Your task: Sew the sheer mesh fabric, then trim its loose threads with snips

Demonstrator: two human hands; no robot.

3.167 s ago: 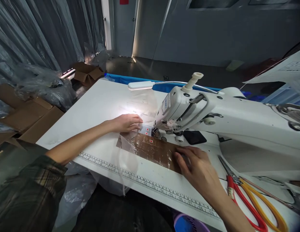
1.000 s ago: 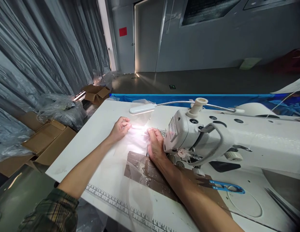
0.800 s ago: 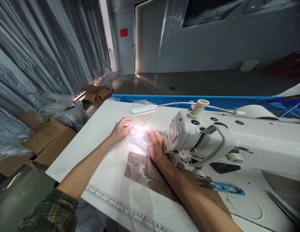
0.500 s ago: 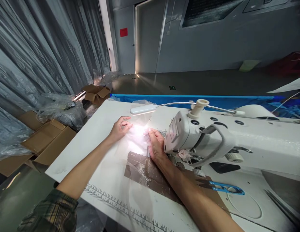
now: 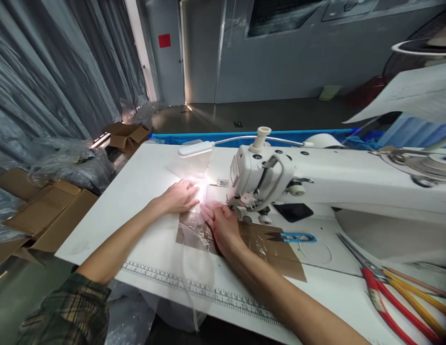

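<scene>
A piece of sheer white fabric (image 5: 197,273) runs from under my hands down over the table's front edge. My left hand (image 5: 178,196) lies flat on its upper part, fingers stretched to the right and lit by the lamp. My right hand (image 5: 225,225) is beside it, fingers closed on the fabric close to the needle area of the white sewing machine (image 5: 259,179); the fingertips are partly washed out by glare. Beneath the fabric and my right wrist is a brown sheet (image 5: 273,251) taped to the table.
Blue thread snips (image 5: 298,237) lie right of my forearm. Red-handled scissors (image 5: 374,287) and yellow-handled tweezers or pliers (image 5: 413,297) are at the right. A small lamp (image 5: 196,149) hangs over the table. A printed ruler (image 5: 208,293) follows the front edge. Cardboard boxes (image 5: 53,206) stand left.
My hands have moved closer together and down toward me. The left hand has gone from raised, curled fingers to lying flat. The view has turned right, bringing the scissors into sight.
</scene>
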